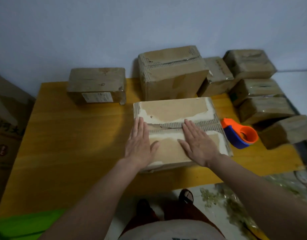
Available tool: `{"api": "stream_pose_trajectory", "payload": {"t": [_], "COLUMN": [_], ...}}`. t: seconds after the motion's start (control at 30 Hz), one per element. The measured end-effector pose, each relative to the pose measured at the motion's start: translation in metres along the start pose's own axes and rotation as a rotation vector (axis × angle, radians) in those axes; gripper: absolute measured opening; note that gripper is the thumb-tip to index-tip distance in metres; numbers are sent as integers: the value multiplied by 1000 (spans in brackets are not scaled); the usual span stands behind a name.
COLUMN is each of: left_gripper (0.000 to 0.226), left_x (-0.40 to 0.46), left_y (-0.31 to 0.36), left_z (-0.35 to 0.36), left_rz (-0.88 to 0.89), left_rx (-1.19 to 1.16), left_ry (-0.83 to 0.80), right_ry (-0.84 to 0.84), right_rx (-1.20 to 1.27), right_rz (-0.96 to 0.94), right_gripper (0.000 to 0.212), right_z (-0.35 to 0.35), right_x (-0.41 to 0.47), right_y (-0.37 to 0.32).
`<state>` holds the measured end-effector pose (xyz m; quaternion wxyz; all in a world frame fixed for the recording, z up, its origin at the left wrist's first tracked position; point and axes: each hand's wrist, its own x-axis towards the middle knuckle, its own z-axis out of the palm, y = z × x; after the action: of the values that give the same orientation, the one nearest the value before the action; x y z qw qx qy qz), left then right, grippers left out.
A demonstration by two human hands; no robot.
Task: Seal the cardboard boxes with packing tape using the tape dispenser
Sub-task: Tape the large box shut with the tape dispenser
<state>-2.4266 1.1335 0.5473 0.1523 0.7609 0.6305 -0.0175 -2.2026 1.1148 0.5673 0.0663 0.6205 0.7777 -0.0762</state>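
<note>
A flat cardboard box with torn, white-scuffed top flaps lies in the middle of the yellow wooden table. Both flaps are folded down and meet at a seam across the middle. My left hand lies flat, fingers together, on the box's left side across the seam. My right hand lies flat on the box right of centre, fingertips at the seam. An orange and blue tape dispenser rests on the table just right of the box, untouched.
A small box stands at the table's back left and a larger worn box behind the middle one. Several taped boxes are stacked at the right. A big carton stands left of the table. Green cloth lies at the near left.
</note>
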Motion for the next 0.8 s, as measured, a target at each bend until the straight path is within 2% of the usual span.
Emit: {"api": "stream_pose_trajectory", "payload": {"t": [0.07, 0.13, 0.17, 0.27, 0.33, 0.4, 0.47, 0.5, 0.53, 0.6, 0.67, 0.7, 0.73, 0.8], "left_gripper": [88, 88, 88, 89, 91, 91, 92, 92, 92, 97, 111, 121, 129, 133], "left_x": [1, 1, 1, -1, 0, 2, 6, 9, 11, 15, 21, 24, 27, 36], "left_y": [1, 3, 5, 11, 16, 23, 35, 46, 60, 99, 142, 159, 173, 188], "left_z": [2, 2, 1, -4, -12, -21, -29, -31, -32, -26, -16, -9, -1, 12], "left_rz": [-5, -39, -71, -180, -248, -307, -370, -376, -327, -70, 238, 338, 393, 390], "left_rx": [-8, -12, -34, -201, -349, -421, -344, -212, -58, 78, 57, 70, 117, 195], "left_ry": [-4, -9, -14, -5, 2, -18, -54, -63, -50, -22, -165, -237, -257, -175], "right_ry": [-6, -6, 10, 145, 180, 130, 44, -8, -62, -147, -182, -185, -183, -160], "right_rx": [-44, 24, 125, 637, 782, 903, 1036, 1084, 1120, 1122, 1111, 1125, 1136, 1136], "right_rz": [148, 278, 345, 535, 560, 564, 560, 553, 547, 500, 427, 394, 376, 385], "right_gripper": [80, 80, 77, 66, 62, 58, 48, 47, 48, 44, 30, 23, 20, 25], "right_z": [-2, -4, -6, -19, -26, -27, -26, -28, -30, -33, -35, -34, -33, -28], "right_x": [-9, -9, -6, 3, 4, 2, 0, 1, 1, 3, 3, 2, -1, -7], "right_y": [28, 45, 49, 58, 67, 76, 85, 89, 93, 102, 112, 118, 125, 143]}}
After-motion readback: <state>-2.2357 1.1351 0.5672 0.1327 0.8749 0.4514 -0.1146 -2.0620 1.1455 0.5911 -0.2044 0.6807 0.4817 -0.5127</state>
